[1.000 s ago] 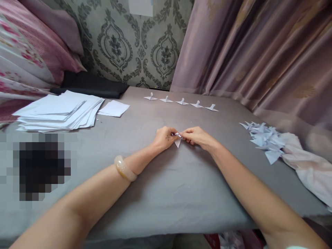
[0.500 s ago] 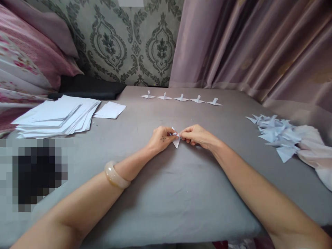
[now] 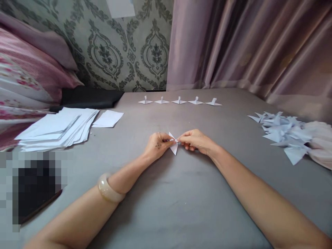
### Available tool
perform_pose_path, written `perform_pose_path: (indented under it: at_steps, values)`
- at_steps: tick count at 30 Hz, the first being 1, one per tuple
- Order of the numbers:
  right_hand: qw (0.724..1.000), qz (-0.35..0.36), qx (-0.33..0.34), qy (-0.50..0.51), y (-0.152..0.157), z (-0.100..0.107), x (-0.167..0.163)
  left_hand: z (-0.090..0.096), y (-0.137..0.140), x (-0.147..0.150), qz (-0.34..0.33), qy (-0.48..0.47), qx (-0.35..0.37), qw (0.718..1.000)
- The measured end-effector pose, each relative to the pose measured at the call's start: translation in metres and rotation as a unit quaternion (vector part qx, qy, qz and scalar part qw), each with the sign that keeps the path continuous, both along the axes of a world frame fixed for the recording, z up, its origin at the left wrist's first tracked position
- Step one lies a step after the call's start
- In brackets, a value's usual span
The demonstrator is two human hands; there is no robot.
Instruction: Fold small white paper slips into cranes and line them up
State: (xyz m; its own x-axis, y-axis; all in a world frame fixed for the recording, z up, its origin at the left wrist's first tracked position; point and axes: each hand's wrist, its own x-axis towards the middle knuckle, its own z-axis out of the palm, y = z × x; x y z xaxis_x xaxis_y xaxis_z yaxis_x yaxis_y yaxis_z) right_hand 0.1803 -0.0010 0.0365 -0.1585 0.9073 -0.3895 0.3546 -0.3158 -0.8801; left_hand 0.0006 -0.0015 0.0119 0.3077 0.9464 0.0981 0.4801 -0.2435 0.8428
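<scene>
Between my two hands is a small folded white paper crane, its pointed wings sticking out toward and away from me. My left hand, with a pale bangle on the forearm, pinches it from the left. From the right, my right hand grips the other end between thumb and fingertips. The fingers hide the crane's middle and ends. Both hands are just above the grey cloth.
Several folded paper cranes stand in a row at the back. A heap of cranes lies at the right by pale fabric. At left are a stack of paper, smaller sheets, black cloth and a blurred dark object.
The view has shifted a little, so the scene sits lower. Both hands keep their pinch on the paper crane, whose wings now look slightly more spread.
</scene>
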Motion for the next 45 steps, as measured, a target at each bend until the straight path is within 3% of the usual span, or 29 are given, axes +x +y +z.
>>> perform_pose_path:
  at_steps: [6,12,18,20,22,25,31,37,45]
  values:
    - [0.999,-0.029,0.001,0.045,0.001,-0.004,0.001,-0.005,0.003,0.002,0.016,-0.019,-0.001,1.000]
    - [0.990,-0.106,0.027,0.090,0.001,-0.014,0.004,-0.004,0.006,-0.002,0.068,-0.025,0.018,0.997]
    - [0.993,-0.086,0.072,0.037,-0.005,-0.016,-0.001,-0.010,0.012,-0.003,0.090,-0.004,0.042,0.995]
    - [0.984,-0.092,0.150,-0.026,-0.006,-0.017,-0.003,-0.012,0.013,-0.002,0.096,0.004,0.040,0.995]
    - [0.953,-0.081,0.276,-0.097,-0.004,-0.020,-0.006,-0.013,0.014,-0.002,0.098,0.008,0.037,0.994]
    - [0.909,-0.006,0.390,-0.144,0.001,-0.026,-0.007,-0.013,0.013,-0.002,0.094,0.000,0.032,0.995]
    - [0.905,0.102,0.385,-0.148,0.007,-0.032,-0.004,-0.017,0.013,-0.004,0.092,-0.008,0.027,0.995]
    - [0.891,0.114,0.402,-0.178,0.003,-0.027,-0.005,-0.015,0.012,-0.002,0.089,0.005,0.036,0.995]
    - [0.884,0.099,0.413,-0.196,0.005,-0.029,-0.003,0.000,0.004,0.000,0.086,0.050,0.041,0.994]
